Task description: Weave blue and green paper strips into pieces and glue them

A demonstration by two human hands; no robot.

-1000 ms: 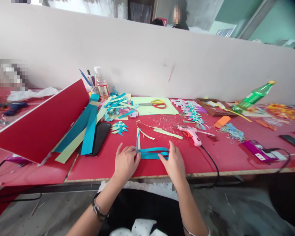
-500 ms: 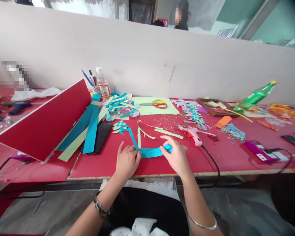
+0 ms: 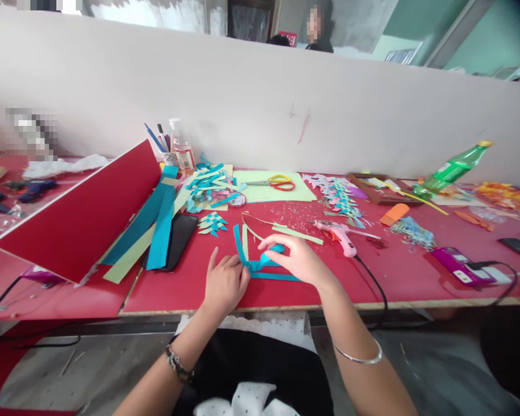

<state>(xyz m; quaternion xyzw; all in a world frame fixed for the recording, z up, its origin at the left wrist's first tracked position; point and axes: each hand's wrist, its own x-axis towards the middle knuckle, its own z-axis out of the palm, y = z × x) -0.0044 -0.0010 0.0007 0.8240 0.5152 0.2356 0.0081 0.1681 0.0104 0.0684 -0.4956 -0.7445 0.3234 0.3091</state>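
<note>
My left hand [image 3: 224, 283] rests on the red table [image 3: 394, 277], its fingers pressing down the crossing of blue paper strips [image 3: 260, 267] near the front edge. My right hand [image 3: 297, 258] pinches the free end of one blue strip and bends it back toward the left, a little above the table. A pale green strip [image 3: 245, 240] stands up out of the crossing beside another blue strip.
A pink glue gun [image 3: 338, 234] with a black cord lies right of my hands. Scissors [image 3: 276, 182] lie on green paper behind. A woven blue piece [image 3: 212, 223], a black phone [image 3: 177, 240], a leaning red board [image 3: 75, 216] and a green bottle [image 3: 450, 170] are around.
My right hand lifted the right end of the blue strip and carried it leftward over the crossing. My left hand stayed on the crossing.
</note>
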